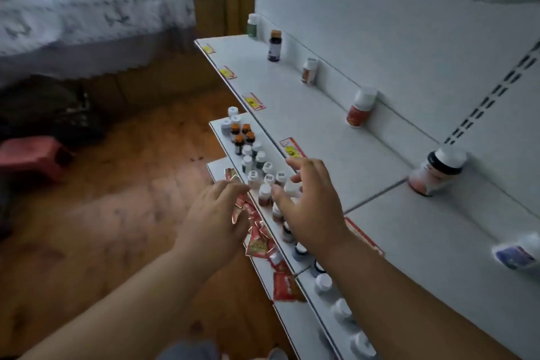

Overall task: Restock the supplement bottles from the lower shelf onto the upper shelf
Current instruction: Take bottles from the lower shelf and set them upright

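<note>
Under right hand (pixel 312 207), spread and holding nothing: bottles (pixel 264 181), light, rigid, slick; pinch at cap. Left hand (pixel 217 216) also unladen.

White upper shelf (pixel 336 114) with spaced bottles (pixel 358 110), crowded lower shelf (pixel 226 140)

Dim window daylight, soft blur

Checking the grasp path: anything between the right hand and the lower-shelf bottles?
Nothing visible. The right hand hovers open directly over the bottle cluster; the left hand is beside it, over red packets.
</note>
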Action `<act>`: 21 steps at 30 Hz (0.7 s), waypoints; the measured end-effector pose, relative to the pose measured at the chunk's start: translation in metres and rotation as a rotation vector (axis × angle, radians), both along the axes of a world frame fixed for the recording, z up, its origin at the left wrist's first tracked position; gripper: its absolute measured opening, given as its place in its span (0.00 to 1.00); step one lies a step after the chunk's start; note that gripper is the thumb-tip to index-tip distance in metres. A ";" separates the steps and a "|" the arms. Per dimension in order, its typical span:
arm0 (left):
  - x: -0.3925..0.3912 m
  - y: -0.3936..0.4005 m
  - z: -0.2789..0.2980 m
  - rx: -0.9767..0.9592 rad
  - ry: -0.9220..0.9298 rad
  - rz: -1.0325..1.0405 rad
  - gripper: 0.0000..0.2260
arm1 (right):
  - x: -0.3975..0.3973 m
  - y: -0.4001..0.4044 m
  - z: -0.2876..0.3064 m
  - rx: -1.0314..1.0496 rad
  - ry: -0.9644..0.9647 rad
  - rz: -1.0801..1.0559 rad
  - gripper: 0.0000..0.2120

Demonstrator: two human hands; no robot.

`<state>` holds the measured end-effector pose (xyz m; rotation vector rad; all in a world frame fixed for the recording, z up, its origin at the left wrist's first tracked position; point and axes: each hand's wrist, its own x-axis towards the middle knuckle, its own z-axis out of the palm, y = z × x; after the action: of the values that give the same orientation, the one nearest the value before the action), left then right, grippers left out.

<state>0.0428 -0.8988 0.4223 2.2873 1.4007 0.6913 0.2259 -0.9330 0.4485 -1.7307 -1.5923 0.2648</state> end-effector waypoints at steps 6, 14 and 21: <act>-0.056 0.083 -0.012 0.057 0.076 0.100 0.19 | -0.049 0.114 -0.025 -0.085 -0.035 0.123 0.22; -0.129 0.280 -0.046 0.022 0.316 0.079 0.20 | -0.121 0.294 -0.077 -0.273 -0.082 0.064 0.23; -0.178 0.434 -0.052 -0.057 0.484 -0.086 0.22 | -0.165 0.427 -0.102 -0.463 -0.009 -0.036 0.28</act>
<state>-0.1350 -0.4647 0.3703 2.5562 1.4795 0.0640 0.0611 -0.5063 0.3466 -2.1032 -1.5900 0.6497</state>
